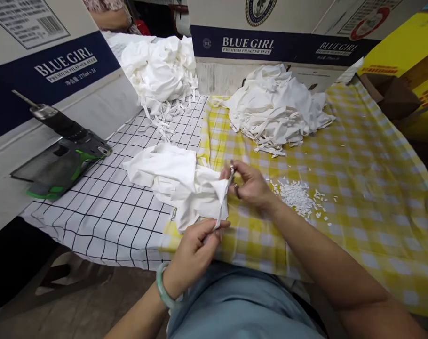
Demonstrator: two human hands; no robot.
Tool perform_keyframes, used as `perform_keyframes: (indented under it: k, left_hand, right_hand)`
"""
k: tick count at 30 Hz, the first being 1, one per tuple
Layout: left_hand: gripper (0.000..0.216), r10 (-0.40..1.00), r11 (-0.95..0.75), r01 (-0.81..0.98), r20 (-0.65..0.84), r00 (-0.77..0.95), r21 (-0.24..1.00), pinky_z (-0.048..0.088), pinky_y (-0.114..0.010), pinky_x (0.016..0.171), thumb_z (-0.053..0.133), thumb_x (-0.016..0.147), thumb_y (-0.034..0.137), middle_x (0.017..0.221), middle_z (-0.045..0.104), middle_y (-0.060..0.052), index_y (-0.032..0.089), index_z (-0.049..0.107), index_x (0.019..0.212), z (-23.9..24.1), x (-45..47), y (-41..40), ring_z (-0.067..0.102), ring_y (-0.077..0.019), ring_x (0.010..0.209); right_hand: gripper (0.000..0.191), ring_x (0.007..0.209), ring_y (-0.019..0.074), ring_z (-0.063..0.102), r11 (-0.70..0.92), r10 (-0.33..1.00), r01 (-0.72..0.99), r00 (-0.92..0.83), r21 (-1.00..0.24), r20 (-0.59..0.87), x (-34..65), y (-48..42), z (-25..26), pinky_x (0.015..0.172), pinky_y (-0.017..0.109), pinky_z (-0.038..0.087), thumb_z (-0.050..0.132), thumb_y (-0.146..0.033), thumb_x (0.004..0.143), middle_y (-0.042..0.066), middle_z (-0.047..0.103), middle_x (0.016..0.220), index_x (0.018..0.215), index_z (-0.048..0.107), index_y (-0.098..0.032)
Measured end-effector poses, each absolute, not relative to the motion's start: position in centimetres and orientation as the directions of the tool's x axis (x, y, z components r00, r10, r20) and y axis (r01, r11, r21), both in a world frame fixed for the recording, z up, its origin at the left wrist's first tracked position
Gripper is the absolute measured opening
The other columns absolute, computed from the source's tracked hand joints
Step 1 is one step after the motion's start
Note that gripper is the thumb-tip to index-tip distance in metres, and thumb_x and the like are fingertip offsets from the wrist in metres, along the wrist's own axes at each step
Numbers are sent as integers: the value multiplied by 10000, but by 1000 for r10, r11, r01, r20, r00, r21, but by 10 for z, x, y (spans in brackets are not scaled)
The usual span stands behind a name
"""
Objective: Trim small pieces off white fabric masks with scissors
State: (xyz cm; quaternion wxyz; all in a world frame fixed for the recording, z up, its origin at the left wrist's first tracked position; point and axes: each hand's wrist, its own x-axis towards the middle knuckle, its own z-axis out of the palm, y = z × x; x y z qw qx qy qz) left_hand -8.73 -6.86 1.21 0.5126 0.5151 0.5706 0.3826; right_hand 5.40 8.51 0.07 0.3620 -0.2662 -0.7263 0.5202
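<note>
A piece of white fabric [164, 172] with a narrow strap lies before me, across the seam of two tablecloths. My left hand [200, 245], with a green bangle on its wrist, pinches the strap's end near the table's front edge. Fingers of my right hand [251, 186] are closed through the handle loops of small scissors [232, 172], held at the fabric's right edge. The scissor blades are mostly hidden by my hand and the cloth. Beside my right wrist a heap of small white snippets [298, 197] is scattered on the yellow checked cloth.
White fabric pieces with straps form a big pile [277, 103] at the back and another pile [161, 70] at the back left. A cordless drill [69, 136] stands at left. Printed cartons [252, 52] wall the back. A brown box [390, 94] sits at right. Another person's arm [110, 19] shows behind.
</note>
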Motion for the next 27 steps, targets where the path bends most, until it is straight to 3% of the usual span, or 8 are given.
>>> perform_keyframes:
  k: [2, 4, 7, 10, 15, 19, 23, 27]
  left_hand:
    - [332, 934, 324, -150, -291, 207, 934, 454, -313, 832, 584, 867, 305, 945, 660, -78, 162, 661, 1156, 14, -85, -61, 588, -195, 906]
    - [488, 894, 414, -462, -256, 367, 785, 427, -332, 940, 637, 812, 386, 1069, 670, -112, 147, 624, 1238, 17, -81, -49, 582, -229, 1047]
    - [374, 851, 520, -653, -267, 452, 550, 464, -306, 803, 625, 835, 414, 867, 658, -84, 132, 689, 1073, 22, -73, -33, 608, -173, 807]
    - [199, 849, 528, -623, -355, 391, 576, 341, -191, 548, 681, 843, 315, 680, 526, 0, 127, 711, 901, 23, -67, -27, 416, -58, 552]
    - [266, 896, 434, -465, -318, 309, 772, 193, -193, 483, 649, 890, 392, 579, 351, 57, 152, 725, 975, 20, -69, -30, 259, -52, 514]
    - [271, 943, 288, -270, -224, 244, 919, 322, -221, 567, 549, 958, 378, 641, 440, 18, 191, 745, 965, 28, -74, -29, 383, -83, 591]
    - [194, 996, -59, 37, 56, 75, 998, 389, -310, 958, 588, 936, 260, 1044, 546, -73, 220, 775, 908, 44, -72, -22, 494, -198, 1090]
    - [245, 998, -12, -186, 23, 59, 982, 437, -282, 864, 555, 950, 257, 1009, 542, -64, 207, 758, 822, 41, -61, -12, 526, -179, 1000]
  right_hand:
    - [204, 797, 158, 570, 363, 787, -50, -518, -930, 335, 64, 85, 13, 789, 314, 474, 667, -104, 709, -9, 590, 842, 835, 555, -219]
    - [217, 771, 153, 569, 377, 804, -68, -471, -924, 363, 73, 80, 21, 748, 306, 471, 677, -94, 721, -16, 594, 835, 834, 547, -226]
    - [204, 825, 165, 591, 386, 817, -36, -451, -922, 360, 86, 70, 19, 775, 316, 475, 673, -84, 742, -13, 604, 844, 825, 556, -229]
    - [182, 901, 177, 617, 359, 847, -14, -416, -933, 332, 95, 61, 7, 856, 336, 480, 688, -105, 770, -4, 641, 884, 827, 565, -227]
    - [99, 859, 179, 635, 247, 900, 28, -377, -969, 218, 103, 50, -6, 846, 340, 496, 699, -181, 815, 13, 662, 880, 851, 614, -216]
    - [126, 844, 191, 627, 129, 917, 26, -384, -991, 109, 102, 43, -13, 839, 349, 490, 744, -234, 780, 18, 659, 864, 833, 632, -213]
    - [233, 694, 147, 574, -81, 919, -82, -393, -993, -42, 81, 24, -20, 687, 295, 487, 801, -341, 727, -19, 602, 748, 788, 616, -213]
    - [339, 704, 150, 579, -225, 895, -230, -434, -947, -107, 68, 2, -24, 698, 308, 506, 735, -522, 760, -9, 590, 779, 820, 592, -221]
